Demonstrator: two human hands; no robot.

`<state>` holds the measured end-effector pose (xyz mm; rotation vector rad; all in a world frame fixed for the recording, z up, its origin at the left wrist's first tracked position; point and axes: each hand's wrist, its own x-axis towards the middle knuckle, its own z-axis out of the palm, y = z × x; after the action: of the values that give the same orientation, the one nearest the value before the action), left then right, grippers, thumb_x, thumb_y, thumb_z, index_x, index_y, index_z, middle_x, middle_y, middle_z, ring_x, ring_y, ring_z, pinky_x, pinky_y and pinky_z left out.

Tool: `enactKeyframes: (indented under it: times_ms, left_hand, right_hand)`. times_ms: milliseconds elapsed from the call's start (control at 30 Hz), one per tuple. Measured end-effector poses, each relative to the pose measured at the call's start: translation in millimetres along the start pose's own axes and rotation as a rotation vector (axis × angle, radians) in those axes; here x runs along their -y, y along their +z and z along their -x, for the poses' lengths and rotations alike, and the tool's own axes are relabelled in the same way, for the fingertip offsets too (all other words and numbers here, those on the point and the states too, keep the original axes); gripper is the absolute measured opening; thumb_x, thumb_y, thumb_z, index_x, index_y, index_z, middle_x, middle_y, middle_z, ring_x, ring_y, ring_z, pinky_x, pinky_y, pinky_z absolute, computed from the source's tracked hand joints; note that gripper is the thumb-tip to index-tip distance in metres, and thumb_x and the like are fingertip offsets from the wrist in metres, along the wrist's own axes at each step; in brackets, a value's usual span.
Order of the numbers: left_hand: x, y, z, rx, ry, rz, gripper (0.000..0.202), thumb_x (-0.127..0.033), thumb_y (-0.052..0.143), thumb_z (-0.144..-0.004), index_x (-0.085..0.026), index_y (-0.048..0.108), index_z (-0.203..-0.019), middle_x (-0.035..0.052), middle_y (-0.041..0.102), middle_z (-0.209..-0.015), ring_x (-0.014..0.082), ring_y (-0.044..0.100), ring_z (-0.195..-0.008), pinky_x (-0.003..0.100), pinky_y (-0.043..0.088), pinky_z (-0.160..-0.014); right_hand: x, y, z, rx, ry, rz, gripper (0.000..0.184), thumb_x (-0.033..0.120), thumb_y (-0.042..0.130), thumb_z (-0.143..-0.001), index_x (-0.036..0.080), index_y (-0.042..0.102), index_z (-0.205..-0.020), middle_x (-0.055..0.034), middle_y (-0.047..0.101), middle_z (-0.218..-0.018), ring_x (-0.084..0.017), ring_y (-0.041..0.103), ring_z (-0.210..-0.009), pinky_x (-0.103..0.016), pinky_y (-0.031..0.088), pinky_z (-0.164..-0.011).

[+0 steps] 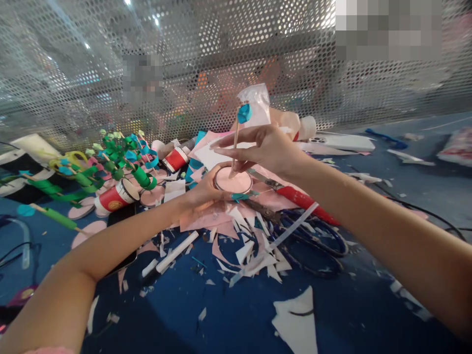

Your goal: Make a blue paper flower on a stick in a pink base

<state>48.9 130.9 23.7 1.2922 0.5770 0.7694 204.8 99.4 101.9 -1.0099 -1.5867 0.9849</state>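
Observation:
My left hand (202, 194) is closed around a round pink disc (239, 183) with a dark rim; whether it tops a cup is hidden. My right hand (267, 147) pinches a thin wooden stick (236, 140) that stands nearly upright over the disc. Its lower end meets the pink surface, and a curled blue paper piece (244, 113) sits at the top. Under the hands lie pink paper sheets (199, 221) and white scraps (243, 250). Blue-handled scissors (313, 246) and a red-handled cutter (298, 196) rest just right of the disc.
Left stand sticks with green paper spirals (142, 177) on pink discs, near red-and-white cups (118, 196). A dark phone (123, 246) lies under my left forearm. A glue stick (177, 251) is in front. Behind the blue table (236, 324) rises a perforated metal screen (184, 64); a white bottle (308, 127) lies near it.

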Motion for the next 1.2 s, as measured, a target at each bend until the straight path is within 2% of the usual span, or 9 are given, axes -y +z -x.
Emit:
enactKeyframes:
  times_ms: [100,267,367,500,567,633,800,1000,1200]
  left_hand:
    - [-0.6,1.1,0.0,0.010,0.004,-0.002,0.087,-0.020,0.087,-0.039,-0.022,0.049,-0.117,0.0097,0.056,-0.121,0.0209,0.062,-0.099,0.028,0.052,-0.079]
    - [1.9,-0.5,-1.5,-0.019,-0.009,-0.043,0.086,-0.021,0.088,-0.037,-0.021,0.049,-0.113,0.0094,0.057,-0.117,0.0216,0.060,-0.102,0.031,0.051,-0.081]
    - [2.8,-1.4,-1.9,-0.022,0.002,-0.044,0.086,-0.022,0.088,-0.037,-0.020,0.049,-0.114,0.0092,0.058,-0.116,0.0226,0.058,-0.105,0.032,0.050,-0.083]
    - [0.7,-0.2,-0.2,-0.009,0.001,-0.030,0.083,-0.022,0.088,-0.040,-0.021,0.050,-0.114,0.0088,0.058,-0.115,0.0193,0.063,-0.093,0.029,0.052,-0.075]
    - [-0.7,0.6,0.8,-0.005,-0.004,-0.023,0.082,-0.020,0.087,-0.041,-0.021,0.051,-0.114,0.0090,0.058,-0.115,0.0176,0.063,-0.089,0.026,0.053,-0.072]
    - [-1.6,1.0,1.1,-0.004,0.000,-0.013,0.083,-0.020,0.087,-0.041,-0.022,0.051,-0.115,0.0092,0.058,-0.116,0.0173,0.063,-0.089,0.025,0.053,-0.071]
    - [-2.2,2.1,0.1,0.005,0.008,-0.008,0.091,-0.019,0.087,-0.040,-0.021,0.050,-0.122,0.0124,0.055,-0.125,0.0221,0.061,-0.102,0.026,0.053,-0.074]
    - [-3.0,3.1,0.3,0.017,-0.014,0.002,0.094,-0.025,0.088,-0.039,-0.020,0.048,-0.123,0.0149,0.053,-0.128,0.0254,0.059,-0.105,0.029,0.054,-0.074]
    - [1.7,-0.9,-2.2,-0.011,0.004,-0.040,0.088,-0.022,0.088,-0.036,-0.020,0.051,-0.116,0.0115,0.056,-0.122,0.0239,0.060,-0.103,0.029,0.052,-0.076]
  right_hand:
    - [2.9,-3.8,-0.4,0.049,0.052,-0.004,0.019,0.029,0.079,-0.063,0.016,0.068,-0.070,-0.0008,0.065,-0.057,-0.010,0.060,-0.047,-0.019,0.054,-0.046]
    - [-7.8,2.3,-1.7,-0.079,0.039,-0.055,0.041,0.032,0.087,-0.045,0.016,0.050,-0.048,-0.0014,0.064,-0.057,-0.008,0.055,-0.039,-0.017,0.050,-0.036]
    - [-12.4,5.7,-2.3,-0.119,0.018,-0.076,0.046,0.032,0.088,-0.042,0.017,0.046,-0.050,-0.0001,0.063,-0.056,-0.009,0.056,-0.040,-0.018,0.050,-0.037]
    - [-4.4,-0.3,-1.1,-0.011,0.034,-0.026,0.029,0.031,0.084,-0.055,0.016,0.066,-0.072,-0.0016,0.068,-0.069,-0.008,0.058,-0.043,-0.019,0.052,-0.041]
    - [1.8,-5.0,0.1,0.064,0.056,0.001,0.026,0.029,0.081,-0.059,0.017,0.071,-0.079,-0.0006,0.068,-0.066,-0.009,0.060,-0.045,-0.018,0.054,-0.045]
    - [5.1,-7.2,0.8,0.089,0.066,0.001,0.021,0.028,0.080,-0.061,0.016,0.072,-0.076,-0.0002,0.067,-0.060,-0.010,0.062,-0.048,-0.017,0.055,-0.047]
    - [-0.7,-0.9,-1.2,-0.017,0.079,-0.057,0.019,0.028,0.081,-0.059,0.015,0.069,-0.066,-0.0032,0.068,-0.063,-0.012,0.064,-0.053,-0.018,0.058,-0.053]
    - [-1.4,-0.5,-3.3,0.063,0.058,-0.115,0.016,0.025,0.079,-0.064,0.015,0.068,-0.069,-0.0058,0.071,-0.077,-0.015,0.068,-0.062,-0.022,0.061,-0.059]
    - [-4.9,0.8,-1.4,-0.028,0.074,-0.076,0.035,0.030,0.087,-0.048,0.016,0.055,-0.054,-0.0035,0.066,-0.060,-0.012,0.061,-0.045,-0.018,0.053,-0.040]
